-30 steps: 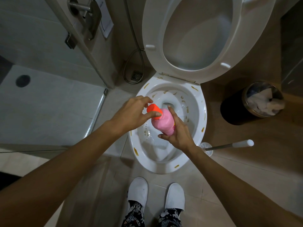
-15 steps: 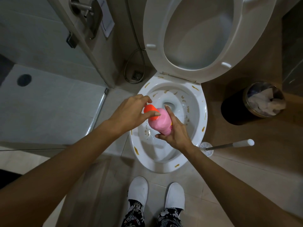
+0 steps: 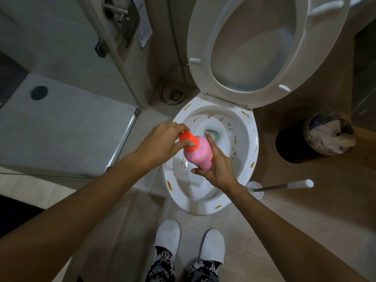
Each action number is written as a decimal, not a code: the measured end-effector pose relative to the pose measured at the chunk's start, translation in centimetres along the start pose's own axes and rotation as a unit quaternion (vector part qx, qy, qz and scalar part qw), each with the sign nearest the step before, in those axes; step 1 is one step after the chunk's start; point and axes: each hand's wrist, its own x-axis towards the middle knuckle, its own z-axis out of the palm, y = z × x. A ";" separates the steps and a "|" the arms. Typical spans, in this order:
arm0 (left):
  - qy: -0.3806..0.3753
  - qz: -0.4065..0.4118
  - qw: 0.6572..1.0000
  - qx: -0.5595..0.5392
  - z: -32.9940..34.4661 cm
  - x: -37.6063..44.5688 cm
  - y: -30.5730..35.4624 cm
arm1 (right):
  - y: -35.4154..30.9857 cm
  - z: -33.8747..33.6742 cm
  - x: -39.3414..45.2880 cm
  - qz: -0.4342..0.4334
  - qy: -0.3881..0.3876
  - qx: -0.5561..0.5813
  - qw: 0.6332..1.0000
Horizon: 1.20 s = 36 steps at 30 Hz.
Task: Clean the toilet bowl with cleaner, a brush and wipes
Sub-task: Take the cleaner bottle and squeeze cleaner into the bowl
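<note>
The tiled bathroom floor (image 3: 130, 210) carried a white toilet bowl (image 3: 247, 159) with its seat and lid (image 3: 203, 37) raised, yellow-brown stains dotted around the rim and inner wall, a toilet brush (image 3: 284, 186) lying just right of the bowl, and a dark waste bin (image 3: 293, 145) holding crumpled paper further right. Above the bowl, the right hand (image 3: 215, 165) gripped the body of a tilted pink cleaner bottle (image 3: 200, 154), fingers curled round it. The left hand (image 3: 160, 142) pinched the bottle's orange cap (image 3: 188, 142) between thumb and fingers.
</note>
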 end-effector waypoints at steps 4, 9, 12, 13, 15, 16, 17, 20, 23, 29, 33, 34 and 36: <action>-0.012 0.041 0.997 -0.062 -0.2 -1.3 0.3 | -0.3 -0.5 -0.5 -0.002 -0.014 -0.001 1.000; 0.010 -0.012 0.996 -0.087 -0.6 -3.3 1.1 | -1.1 -1.1 -1.2 -0.014 -0.043 -0.014 0.999; 0.044 -0.065 0.995 -0.067 -1.0 -4.9 1.7 | -1.8 -1.3 -1.6 -0.034 -0.063 -0.024 0.997; 0.054 -0.074 0.993 -0.072 -1.2 -5.5 1.9 | -2.2 -1.3 -1.8 -0.038 -0.068 -0.026 0.997; 0.076 -0.076 0.990 -0.097 -1.5 -6.9 2.3 | -3.1 -1.1 -2.1 -0.043 -0.081 -0.030 0.995; 0.084 -0.074 0.987 -0.112 -1.6 -7.6 2.3 | -3.6 -1.0 -2.3 -0.047 -0.089 -0.032 0.994; 0.089 -0.073 0.986 -0.124 -1.8 -8.3 2.2 | -4.1 -0.8 -2.6 -0.052 -0.097 -0.033 0.993; 0.093 -0.079 0.982 -0.146 -2.5 -10.8 1.8 | -5.5 -0.1 -3.2 -0.063 -0.121 -0.027 0.990; 0.130 -0.105 0.976 -0.137 -3.3 -13.7 1.0 | -7.6 1.0 -4.0 -0.080 -0.143 -0.025 0.986; 0.197 -0.120 0.966 -0.116 -5.1 -19.6 -1.3 | -12.2 4.7 -4.7 -0.117 -0.194 -0.026 0.974; 0.250 -0.124 0.956 -0.089 -6.7 -24.1 -2.8 | -15.6 8.4 -5.1 -0.146 -0.214 -0.024 0.966; 0.265 -0.128 0.952 -0.086 -7.2 -25.4 -3.2 | -16.6 9.4 -5.3 -0.151 -0.219 -0.024 0.964; 0.291 -0.137 0.943 -0.087 -8.3 -27.8 -4.0 | -18.7 11.6 -5.7 -0.159 -0.227 -0.020 0.961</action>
